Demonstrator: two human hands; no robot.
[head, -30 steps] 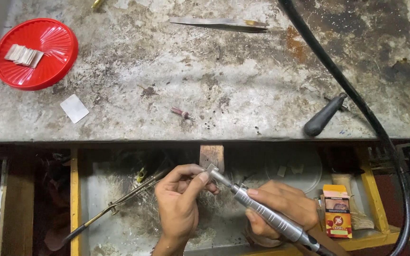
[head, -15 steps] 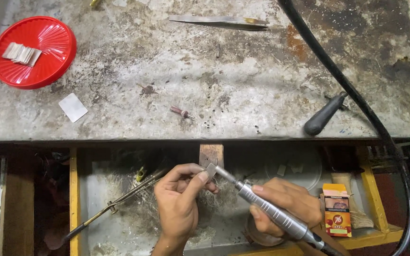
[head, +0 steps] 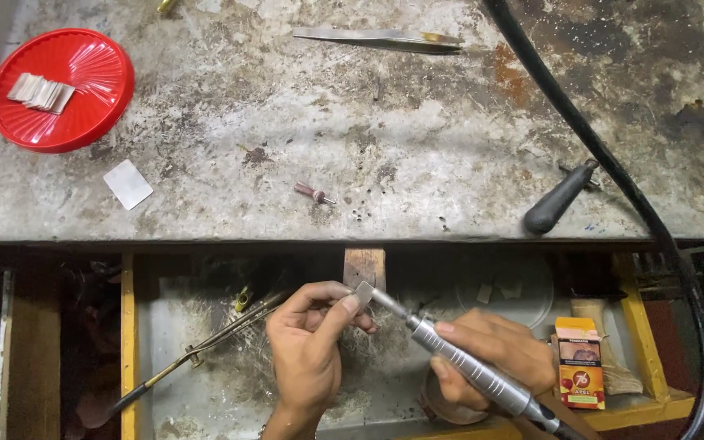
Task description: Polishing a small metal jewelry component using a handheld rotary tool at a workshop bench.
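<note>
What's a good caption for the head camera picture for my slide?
Left hand pinches a small metal piece against a rotary handpiece gripped by the right hand.

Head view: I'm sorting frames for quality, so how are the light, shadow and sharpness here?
Head view: the metal bench top is evenly lit and sharp; the drawer beneath lies in shadow under the bench edge; the left hand, right hand and rotary handpiece show crisply, with no noticeable motion blur.

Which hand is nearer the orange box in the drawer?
Right. The right hand, gripping the silver rotary handpiece, sits just left of the orange box; the left hand is farther left.
</note>
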